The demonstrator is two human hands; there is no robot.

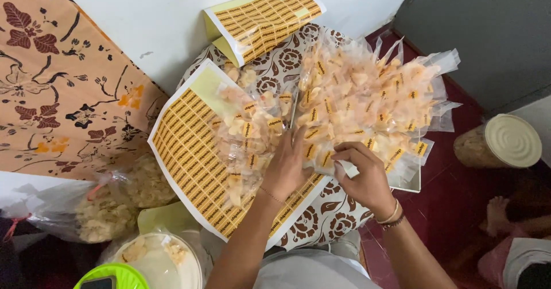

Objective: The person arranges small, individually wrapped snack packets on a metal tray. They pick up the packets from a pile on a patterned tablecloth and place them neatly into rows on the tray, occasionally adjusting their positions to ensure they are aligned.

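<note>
Snack packets (pixel 367 102): small clear bags of pale crackers, each bearing a yellow label, are heaped on the patterned cloth (pixel 321 220) across the lap, within reach of both hands.
Sticker sheet (pixel 189 151): a sheet of yellow labels is laid flat just left of the heap, apparently so that labels can be peeled without a stretch; its right part is covered by packets.
Left hand (pixel 287 165): laid palm down, fingers spread, on a packet over the sheet, seemingly to steady it; nothing is gripped.
Right hand (pixel 364 177): closed in a pinch on a small white piece (pixel 347 168) at the heap's near edge; whether it is a label or backing cannot be told.
Second sticker sheet (pixel 264 19): propped against the white wall, well apart, as if in reserve.
Bulk bags (pixel 109 208): unpacked crackers are kept at lower left.
Tin (pixel 505 142): set on the red floor at right.
</note>
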